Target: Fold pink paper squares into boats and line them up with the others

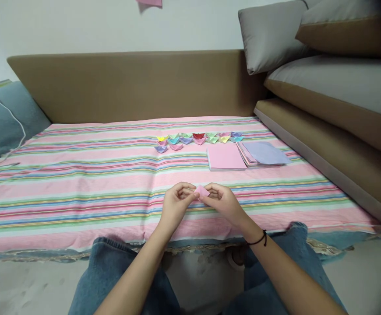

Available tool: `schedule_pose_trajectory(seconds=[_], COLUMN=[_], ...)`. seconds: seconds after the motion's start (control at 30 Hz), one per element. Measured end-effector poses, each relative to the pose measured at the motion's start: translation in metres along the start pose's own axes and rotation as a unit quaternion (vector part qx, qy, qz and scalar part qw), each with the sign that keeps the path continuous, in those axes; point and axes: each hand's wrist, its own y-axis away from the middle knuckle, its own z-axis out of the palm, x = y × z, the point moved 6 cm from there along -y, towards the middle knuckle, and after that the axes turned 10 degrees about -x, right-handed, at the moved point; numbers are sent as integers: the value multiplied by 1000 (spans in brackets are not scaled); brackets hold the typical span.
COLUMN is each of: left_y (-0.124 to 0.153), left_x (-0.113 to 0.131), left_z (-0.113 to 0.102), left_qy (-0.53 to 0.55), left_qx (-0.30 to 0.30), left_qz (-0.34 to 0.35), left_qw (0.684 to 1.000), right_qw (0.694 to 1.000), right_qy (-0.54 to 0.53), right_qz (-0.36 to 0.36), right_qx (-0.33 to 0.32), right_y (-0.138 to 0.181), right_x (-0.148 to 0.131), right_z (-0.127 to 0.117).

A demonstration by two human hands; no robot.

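A small pink piece of folded paper point(202, 190) is pinched between my two hands, above the near part of the striped cloth. My left hand point(178, 202) is closed on its left side, thumb in front and fingers curled behind. On the other side my right hand point(222, 202), with a dark cord at the wrist, grips it the same way. The fingers hide the paper's lower edges. Beyond my hands stand several folded paper boats point(199, 139) in rows, in red, pink, yellow, green and blue.
A stack of pink square paper point(226, 157) lies right of centre, beside a looser pile topped with a lilac sheet point(266, 153). Cushions point(338, 83) are piled on the right. A white cable point(15, 118) and a blue cushion point(9, 116) are at the left.
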Motion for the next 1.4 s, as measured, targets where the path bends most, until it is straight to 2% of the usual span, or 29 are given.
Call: schedule_pose_trajectory(seconds=[0.13, 0.3, 0.5, 0.7, 0.87, 1.13, 1.23, 1.4], left_y=[-1, 3, 9, 13, 12, 12, 11, 9], left_x=[-2, 6, 18, 14, 15, 13, 12, 10], left_z=[2, 5, 12, 19, 21, 19, 17, 10], left_qy=[-56, -167, -326, -453, -487, -467, -421, -280], left_qx=[-25, -3, 30, 46, 54, 74, 82, 109], left_qz=[1, 34, 122, 121, 117, 114, 105, 84], left_qw=[998, 985, 937, 882, 864, 874, 897, 950], right_qw=[998, 986, 979, 965, 962, 965, 968, 973], right_qy=[47, 147, 163, 223, 233, 213, 195, 148], right_qz=[-24, -37, -56, -66, -69, -59, -56, -30], right_qx=[35, 66, 106, 120, 125, 139, 147, 174], right_y=[0, 4, 6, 6, 6, 7, 7, 5], right_x=[-2, -6, -9, -11, -11, -12, -11, -4], right_z=[-8, -9, -5, 0, -1, -3, -4, -12])
